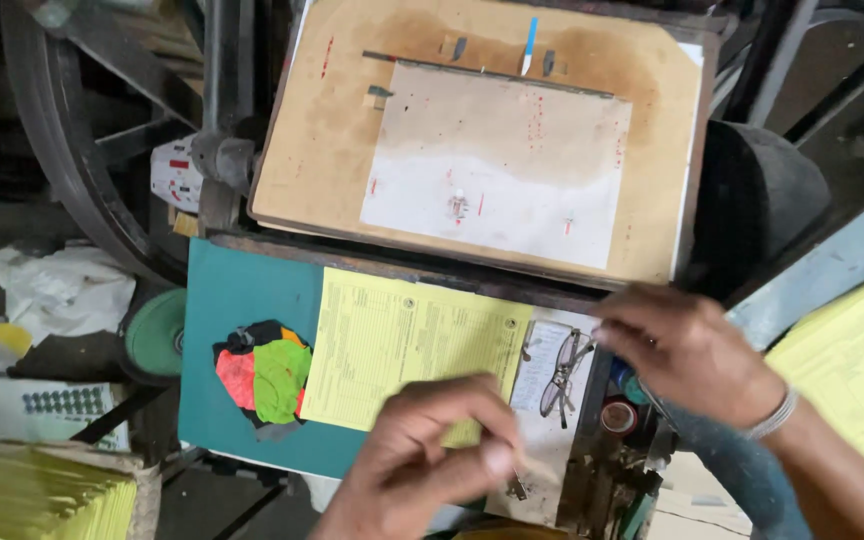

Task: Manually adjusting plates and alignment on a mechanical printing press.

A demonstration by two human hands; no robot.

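Observation:
A stack of yellow printed sheets (392,345) lies on a teal board (237,300) below the press platen. My left hand (432,450) comes in from the bottom, thumb and fingers pinched together at the stack's lower right corner. My right hand (687,350), with a metal bracelet on the wrist, hovers blurred at the board's right end, fingers curled beside a pair of eyeglasses (564,370) that rests on a white paper. Whether this hand holds anything is not visible.
A brown stained platen (322,150) with a white sheet (502,170) taped on it fills the top. A large flywheel (62,150) stands left. Coloured rags (264,375) lie on the board. More yellow sheets sit at the far right (852,370) and bottom left (42,495).

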